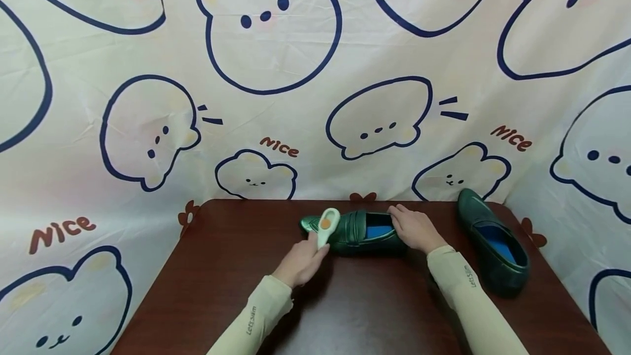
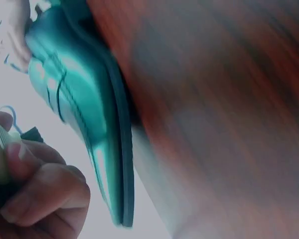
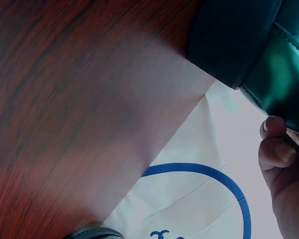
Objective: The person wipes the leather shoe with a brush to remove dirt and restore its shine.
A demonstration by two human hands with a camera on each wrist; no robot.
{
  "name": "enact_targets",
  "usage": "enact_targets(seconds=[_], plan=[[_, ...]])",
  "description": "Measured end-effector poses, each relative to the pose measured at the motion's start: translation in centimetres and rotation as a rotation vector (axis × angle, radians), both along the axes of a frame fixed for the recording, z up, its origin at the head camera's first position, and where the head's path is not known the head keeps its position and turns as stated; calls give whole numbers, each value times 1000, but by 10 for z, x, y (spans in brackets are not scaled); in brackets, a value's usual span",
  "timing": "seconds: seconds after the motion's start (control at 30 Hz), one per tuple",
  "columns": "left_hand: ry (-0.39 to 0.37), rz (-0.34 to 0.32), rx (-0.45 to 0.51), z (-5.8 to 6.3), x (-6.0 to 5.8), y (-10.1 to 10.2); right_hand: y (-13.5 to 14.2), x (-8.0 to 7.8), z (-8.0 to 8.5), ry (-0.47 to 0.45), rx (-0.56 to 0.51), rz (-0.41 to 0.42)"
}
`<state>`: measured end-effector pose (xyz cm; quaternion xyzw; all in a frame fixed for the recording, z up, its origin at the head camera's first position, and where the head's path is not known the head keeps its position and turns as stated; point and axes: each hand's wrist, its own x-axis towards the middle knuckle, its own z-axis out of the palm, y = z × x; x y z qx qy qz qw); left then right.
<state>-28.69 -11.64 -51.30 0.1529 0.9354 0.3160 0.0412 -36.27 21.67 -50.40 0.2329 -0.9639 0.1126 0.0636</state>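
A glossy dark green loafer (image 1: 352,232) with a blue insole lies on the table, toe to the left. At its heel end my right hand (image 1: 416,229) grips the collar; in the right wrist view the thumb and a finger pinch the rim above the heel (image 3: 284,69). My left hand (image 1: 300,261) holds a small white brush (image 1: 327,223) with an oval head and an orange spot. In the head view its head overlaps the loafer's toe part. A dark tuft (image 2: 32,134) shows past the left fingers in the left wrist view.
The matching green loafer (image 1: 493,245) stands at the right of the brown wooden table (image 1: 222,289), toe toward the back edge. A pale cloth (image 1: 305,119) printed with bear outlines hangs behind the table and along its sides.
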Motion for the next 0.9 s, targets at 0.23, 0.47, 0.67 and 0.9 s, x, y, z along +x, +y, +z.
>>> enact_targets(seconds=[0.23,0.47,0.67,0.9], plan=[[-86,-40,39,-10,-3,22,0,-1,-2,-2,-1,-3],[-73,28,9,-17,-2,16,-1,-2,-2,0,1,11],[-23,71,-78,-19,-5,-2,-1,-2,-1,6,-2,16],[23,132,-143,-18,-8,-26,-3,-3,-1,14,-5,17]])
